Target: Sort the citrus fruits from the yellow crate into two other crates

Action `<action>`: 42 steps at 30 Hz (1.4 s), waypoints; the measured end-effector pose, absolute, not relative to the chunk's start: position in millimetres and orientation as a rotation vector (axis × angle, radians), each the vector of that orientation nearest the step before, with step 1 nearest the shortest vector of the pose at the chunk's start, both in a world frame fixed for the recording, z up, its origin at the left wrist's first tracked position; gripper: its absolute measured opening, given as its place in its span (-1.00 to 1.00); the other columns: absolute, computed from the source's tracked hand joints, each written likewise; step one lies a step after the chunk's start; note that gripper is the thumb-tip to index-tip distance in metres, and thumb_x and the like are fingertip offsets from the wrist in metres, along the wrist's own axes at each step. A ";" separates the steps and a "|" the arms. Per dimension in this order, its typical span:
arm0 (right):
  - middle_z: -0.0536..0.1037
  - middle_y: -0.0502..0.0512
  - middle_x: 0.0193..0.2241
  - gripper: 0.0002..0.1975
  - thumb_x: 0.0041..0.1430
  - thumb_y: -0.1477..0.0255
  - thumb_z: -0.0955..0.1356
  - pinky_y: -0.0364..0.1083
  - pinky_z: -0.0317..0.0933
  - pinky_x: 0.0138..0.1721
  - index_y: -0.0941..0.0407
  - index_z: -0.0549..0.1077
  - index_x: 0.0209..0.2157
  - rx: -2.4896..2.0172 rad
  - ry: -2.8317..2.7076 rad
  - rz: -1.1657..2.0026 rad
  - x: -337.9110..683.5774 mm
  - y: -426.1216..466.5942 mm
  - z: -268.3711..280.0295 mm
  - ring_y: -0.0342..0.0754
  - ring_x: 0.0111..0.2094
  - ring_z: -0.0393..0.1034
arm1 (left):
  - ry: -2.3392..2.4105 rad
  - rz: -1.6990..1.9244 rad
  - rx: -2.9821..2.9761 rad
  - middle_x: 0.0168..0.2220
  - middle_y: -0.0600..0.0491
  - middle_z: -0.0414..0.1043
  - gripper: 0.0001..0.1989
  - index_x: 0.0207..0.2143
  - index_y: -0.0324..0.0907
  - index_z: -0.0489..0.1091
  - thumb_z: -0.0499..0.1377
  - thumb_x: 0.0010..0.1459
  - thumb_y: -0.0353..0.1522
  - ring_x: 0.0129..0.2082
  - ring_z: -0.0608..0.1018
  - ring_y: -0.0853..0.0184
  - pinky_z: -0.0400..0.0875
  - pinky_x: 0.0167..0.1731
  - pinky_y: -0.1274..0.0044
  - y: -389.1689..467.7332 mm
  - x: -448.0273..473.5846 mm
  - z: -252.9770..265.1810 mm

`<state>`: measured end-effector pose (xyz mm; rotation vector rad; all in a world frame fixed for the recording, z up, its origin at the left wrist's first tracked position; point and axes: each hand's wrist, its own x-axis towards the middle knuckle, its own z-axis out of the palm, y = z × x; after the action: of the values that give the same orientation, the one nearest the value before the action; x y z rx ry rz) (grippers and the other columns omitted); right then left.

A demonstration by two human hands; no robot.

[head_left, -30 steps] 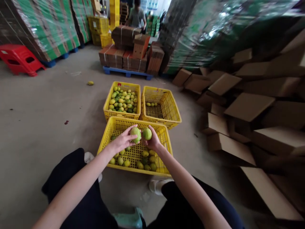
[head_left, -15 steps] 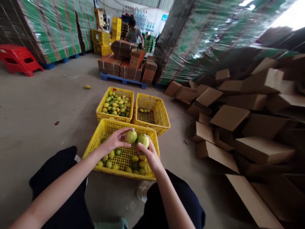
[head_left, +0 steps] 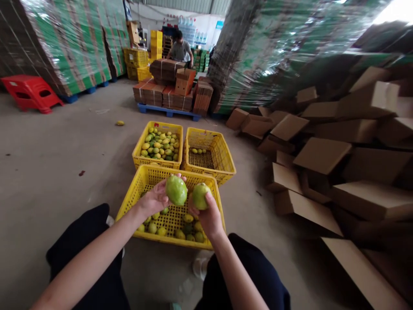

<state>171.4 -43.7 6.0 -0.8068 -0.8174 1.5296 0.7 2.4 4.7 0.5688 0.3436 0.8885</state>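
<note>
Green fruits (head_left: 176, 190) are held over the front crate (head_left: 176, 242), one in the left hand (head_left: 157, 197) and one in the right hand (head_left: 211, 218).

Beyond the front crate, to its left and right, tall stacks are seen: the left stack (head_left: 80, 43) and the right stack (head_left: 258, 60), both sheathed in glossy, wrinkled clear film over green and brown surfaces. To the right of the front crate, brown cardboard cartons (head_left: 322, 155), flat-sided and sharp-edged, are heaped loosely. Well beyond it, strapped cardboard bundles (head_left: 148, 95) are carried on a blue pallet (head_left: 169, 113), and a person (head_left: 180, 51) is seen behind them. A smooth red stool (head_left: 30, 92) is placed far to its left.

The front crate is formed of yellow plastic with a perforated floor and walls; yellow-green fruits (head_left: 161, 231) are scattered in its near part. Just beyond it, two similar crates are set side by side: the left rear crate (head_left: 156, 163) is heaped with green and yellow fruits (head_left: 161, 144), while in the right rear crate (head_left: 223, 150) only a short row of fruits (head_left: 197, 151) is seen.

Of the held fruits, both are rounded; the left one is shiny and bumpy, and the right-hand fruit (head_left: 200, 196) is paler. Each is gripped by curled fingers, and the two are kept apart. One yellow fruit (head_left: 120, 123) is lying on the concrete-grey floor (head_left: 80, 137), beyond and left of the front crate.
</note>
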 end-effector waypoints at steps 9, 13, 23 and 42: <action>0.13 -0.17 -0.78 -0.58 0.15 0.01 0.24 -0.17 -0.13 -0.65 0.09 0.38 -0.28 -0.679 -0.746 1.677 159.6 -39.3 10.8 -0.23 -0.73 -0.11 | 0.393 0.916 0.451 0.02 -0.12 0.47 -0.34 0.16 -0.14 0.24 0.25 -0.04 -0.45 0.03 0.53 0.12 0.52 -0.22 0.53 4.7 1.2 0.5; 0.17 -0.14 -0.78 -0.57 0.14 -0.01 0.24 -0.17 -0.07 -0.64 0.09 0.38 -0.35 -0.725 -0.749 1.673 158.7 -38.5 10.7 -0.21 -0.73 -0.05 | 0.374 0.867 0.381 0.00 -0.19 0.46 -0.40 0.19 -0.22 0.21 0.19 0.09 -0.28 0.01 0.53 0.11 0.51 -0.16 0.46 1.9 1.5 7.0; 0.40 0.01 -0.62 -0.68 0.09 0.12 0.30 -0.12 0.16 -0.56 0.11 0.40 -0.47 -0.836 -0.679 1.516 156.2 -37.8 0.8 -0.13 -0.60 0.23 | 0.475 0.969 0.045 -0.59 0.08 0.36 -0.78 -0.45 -0.21 0.35 0.11 0.17 -0.25 -0.53 0.52 0.40 0.48 -0.51 0.61 11.1 -2.6 2.0; 0.04 0.23 0.35 -0.47 0.14 0.53 0.33 0.36 -0.32 0.32 0.05 0.24 0.16 -1.169 -1.796 0.699 103.4 -71.6 -57.5 0.20 0.41 -0.42 | 0.656 0.975 -0.093 -0.50 0.04 0.49 -0.69 -0.36 -0.22 0.46 -0.02 0.27 -0.28 -0.38 0.59 0.30 0.50 -0.19 0.41 6.5 25.3 -50.1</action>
<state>103.4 -71.6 -57.5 -1.1693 -1.7965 0.6992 25.3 6.5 -50.1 -0.0927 0.6563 0.9745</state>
